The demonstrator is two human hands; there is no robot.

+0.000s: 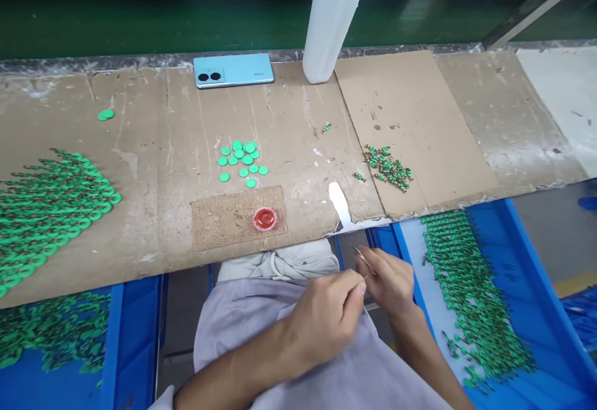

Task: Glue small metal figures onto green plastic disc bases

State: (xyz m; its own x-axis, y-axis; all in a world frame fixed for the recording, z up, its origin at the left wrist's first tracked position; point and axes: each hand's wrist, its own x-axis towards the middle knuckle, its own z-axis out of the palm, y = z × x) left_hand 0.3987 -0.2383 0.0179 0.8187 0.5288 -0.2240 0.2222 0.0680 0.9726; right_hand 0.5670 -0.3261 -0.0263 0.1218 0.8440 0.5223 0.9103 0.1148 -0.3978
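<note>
My left hand [326,307] is closed in front of my lap, its fingers curled round something I cannot make out. Close beside it, my right hand [387,276] grips a thin pointed metal tool that looks like tweezers [364,258]. Both hands are below the table's front edge. On the table, several flat green discs [239,154] lie loose behind a small dish of red liquid [265,218], which sits on a brown board [219,220]. Small green and brass-coloured parts [388,167] are heaped to the right, with a few strays nearby.
Assembled green pieces [56,211] lie in rows at the left. A light blue phone [236,70] and a white plastic bottle [332,21] stand at the back. Blue trays [527,260] holding more green pieces flank my lap. The cardboard cover [303,117] is torn near the front edge.
</note>
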